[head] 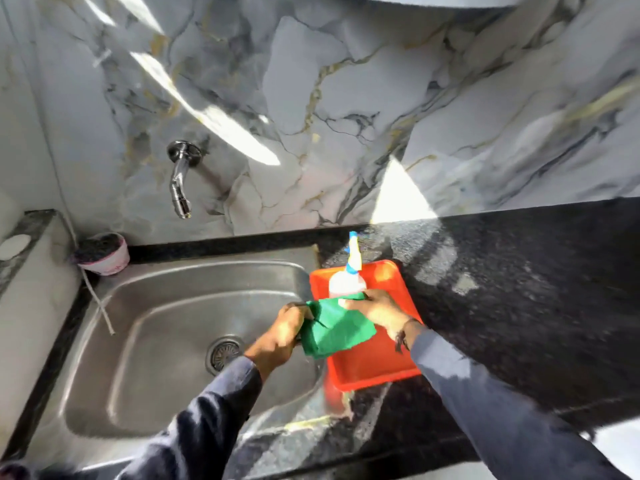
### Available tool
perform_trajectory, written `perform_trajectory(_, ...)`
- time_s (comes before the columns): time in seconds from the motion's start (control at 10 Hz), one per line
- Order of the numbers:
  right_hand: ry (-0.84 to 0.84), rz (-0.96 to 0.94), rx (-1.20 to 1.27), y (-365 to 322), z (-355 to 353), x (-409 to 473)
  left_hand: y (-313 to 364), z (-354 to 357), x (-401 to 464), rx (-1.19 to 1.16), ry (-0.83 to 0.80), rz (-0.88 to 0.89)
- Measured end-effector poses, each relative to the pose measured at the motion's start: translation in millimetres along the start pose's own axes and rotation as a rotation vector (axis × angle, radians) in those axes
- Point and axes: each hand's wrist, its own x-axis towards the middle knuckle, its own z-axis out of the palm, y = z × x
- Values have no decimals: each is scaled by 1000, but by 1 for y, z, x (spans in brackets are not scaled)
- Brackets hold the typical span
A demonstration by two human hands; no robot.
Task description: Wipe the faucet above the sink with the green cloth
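Gathering the green cloth [332, 329] is the step in hand: it is held between both hands over the near-left corner of the orange tray [374, 368] on the table [519, 306], beside the sink [166, 341]. The left hand [282, 336] is clenched on its left edge, the right hand [375, 308] pinching its top. The faucet [180, 180] is untouched, well apart; its long axis runs down from the wall, spout pointing downward. Next, the cloth must be carried up-left to it.
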Motion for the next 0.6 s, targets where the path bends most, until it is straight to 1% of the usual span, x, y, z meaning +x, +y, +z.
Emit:
perform_trajectory(0.1, 83, 0, -153, 36, -21, 10, -18, 35, 13, 139, -29, 72)
perform_trajectory(0.2, 234, -92, -347, 65, -41, 11, -40, 65, 31, 493, 39, 111)
perform_trajectory(0.3, 278, -3, -509, 86, -51, 18, -53, 82, 43, 775, 65, 206)
perform_trajectory(0.4, 177, 62, -489, 104, -55, 33, -65, 94, 42, 998, 108, 231)
perform_trajectory(0.5, 165, 49, -505, 110, -58, 43, -67, 90, 37, 1124, 159, 311)
perform_trajectory(0.6, 353, -157, -392, 100, -69, 54, -48, 79, 35, 1171, 238, 451)
